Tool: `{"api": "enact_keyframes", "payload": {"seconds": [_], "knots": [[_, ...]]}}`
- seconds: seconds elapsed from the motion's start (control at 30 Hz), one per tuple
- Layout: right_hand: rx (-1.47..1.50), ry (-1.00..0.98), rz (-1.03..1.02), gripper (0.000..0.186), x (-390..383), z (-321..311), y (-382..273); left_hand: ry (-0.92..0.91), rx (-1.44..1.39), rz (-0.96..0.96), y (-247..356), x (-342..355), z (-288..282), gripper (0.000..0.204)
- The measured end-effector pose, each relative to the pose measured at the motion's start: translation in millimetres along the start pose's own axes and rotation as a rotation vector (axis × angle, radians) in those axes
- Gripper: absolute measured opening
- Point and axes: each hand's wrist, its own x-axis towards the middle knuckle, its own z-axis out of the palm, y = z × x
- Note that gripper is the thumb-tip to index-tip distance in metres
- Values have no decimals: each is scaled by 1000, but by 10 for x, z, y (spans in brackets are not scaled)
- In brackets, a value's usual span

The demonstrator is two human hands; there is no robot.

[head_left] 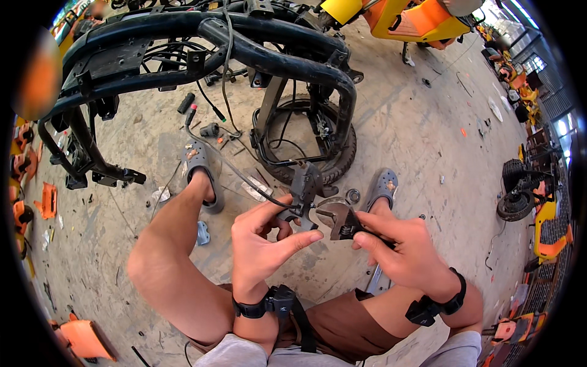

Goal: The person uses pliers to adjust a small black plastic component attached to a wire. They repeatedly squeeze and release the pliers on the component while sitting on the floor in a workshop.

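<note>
At the far left, orange body panels (46,200) lie on the concrete floor (440,140), and the bare black vehicle frame (278,61) stretches over the upper part of the view. Beneath it lie a black ribbed tube (186,103) and a dark cable (217,150) with a red tip; the cable appears to run down to the dark metal part (306,186) between the person's hands. That part is in front of the torso, apart from the frame and off the floor. The left hand (260,241) has its grip closed on it, fingers curled behind and thumb stretched along its lower edge. Just to the right, an adjustable wrench (343,223) is brought up to the part's side; whether its jaws bear on the fitting, I cannot tell. The right hand (400,248) grips the wrench handle firmly. As far as can be judged, the part is already clear of the frame with its cable joined, while the wrench work looks unfinished; how loose or tight the fitting is does not show. A metal ring (353,196) lies on the floor beyond the wrench, and farther right stands a black wheel (515,205).
</note>
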Motion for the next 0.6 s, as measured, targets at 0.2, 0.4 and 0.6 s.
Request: {"api": "enact_keyframes", "payload": {"seconds": [0.2,0.4,0.6], "knots": [[193,-58,183,32,25,21,-44,-3,51,33,-31,8,21,56],[99,-36,75,33,36,41,23,19,120,81,-15,7,64,55],[208,-84,214,35,44,18,-58,18,187,114,-9,6,88,57]]}}
